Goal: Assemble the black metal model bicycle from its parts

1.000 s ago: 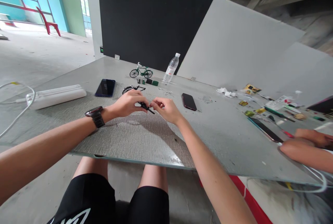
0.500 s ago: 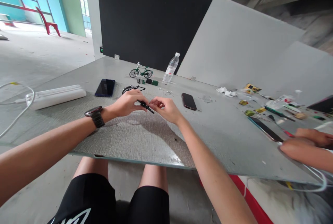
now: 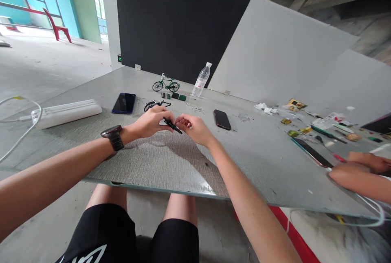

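Note:
My left hand (image 3: 152, 122) holds a small black part (image 3: 172, 125) between thumb and fingers, above the table. My right hand (image 3: 193, 127) is closed in a pinch at the part's right side; whatever lies between its fingertips is too small to make out. Just beyond my left hand lies a black wheel with a frame piece (image 3: 152, 104). Farther back stands a green model bicycle (image 3: 166, 85), with dark green and black blocks (image 3: 179, 97) in front of it. Small silvery pieces (image 3: 195, 108) lie beyond my right hand.
A dark blue phone (image 3: 124, 103) and a white power strip (image 3: 67, 113) are at left. Another phone (image 3: 222, 119) lies right of my hands, a water bottle (image 3: 201, 80) near the partition. At far right, a person's arms (image 3: 363, 175) rest near scattered parts and packaging.

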Tool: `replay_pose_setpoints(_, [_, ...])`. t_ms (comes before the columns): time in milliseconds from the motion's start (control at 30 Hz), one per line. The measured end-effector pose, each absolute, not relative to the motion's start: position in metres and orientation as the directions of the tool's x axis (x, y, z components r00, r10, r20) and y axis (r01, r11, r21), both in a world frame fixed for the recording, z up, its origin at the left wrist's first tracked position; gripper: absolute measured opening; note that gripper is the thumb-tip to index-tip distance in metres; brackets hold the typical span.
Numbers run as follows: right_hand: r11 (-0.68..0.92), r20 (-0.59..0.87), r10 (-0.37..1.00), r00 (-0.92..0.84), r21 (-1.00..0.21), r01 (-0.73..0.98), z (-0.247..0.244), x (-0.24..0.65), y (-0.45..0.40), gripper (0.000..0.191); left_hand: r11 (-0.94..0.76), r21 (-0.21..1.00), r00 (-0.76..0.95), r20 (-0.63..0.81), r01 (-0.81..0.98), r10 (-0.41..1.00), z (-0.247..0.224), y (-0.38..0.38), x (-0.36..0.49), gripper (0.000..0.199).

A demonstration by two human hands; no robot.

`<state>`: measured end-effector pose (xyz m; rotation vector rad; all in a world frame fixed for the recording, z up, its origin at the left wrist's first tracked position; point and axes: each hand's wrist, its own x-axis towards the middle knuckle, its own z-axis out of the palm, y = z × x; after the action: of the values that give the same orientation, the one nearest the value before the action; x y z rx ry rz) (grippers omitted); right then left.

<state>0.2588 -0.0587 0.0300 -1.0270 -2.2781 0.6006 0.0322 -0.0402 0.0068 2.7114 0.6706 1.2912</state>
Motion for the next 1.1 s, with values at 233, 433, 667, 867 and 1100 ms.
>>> replay_pose_setpoints(233, [0.606, 0.271, 0.775, -0.571, -0.573, 0.551, 0.0303, 0.257, -0.0617, 0.031, -0.902, 0.2, 0.568, 0.719, 0.382, 0.4, 0.0067, -0.0406, 0.0321, 0.022])
replay_pose_setpoints(433, [0.604, 0.258, 0.777, -0.575, -0.563, 0.563, 0.0317, 0.2573, -0.0607, 0.031, -0.9, 0.203, 0.577, 0.708, 0.385, 0.407, 0.007, -0.0419, 0.0328, 0.02])
replay_pose_setpoints(667, [0.634, 0.316, 0.762, -0.566, -0.543, 0.551, 0.0299, 0.2585, -0.0582, 0.023, -0.897, 0.214, 0.563, 0.716, 0.386, 0.413, 0.0068, -0.0407, 0.0326, 0.021])
replay_pose_setpoints(867, [0.688, 0.346, 0.722, -0.599, -0.452, 0.568, 0.0248, 0.2566, -0.0588, 0.02, -0.909, 0.157, 0.593, 0.712, 0.387, 0.376, 0.0045, -0.0394, 0.0307, 0.021])
replay_pose_setpoints(1100, [0.687, 0.325, 0.727, -0.605, -0.336, 0.644, 0.027, 0.2561, -0.0618, 0.017, -0.914, 0.07, 0.663, 0.667, 0.4, 0.34, 0.0053, -0.0423, 0.0302, 0.015])
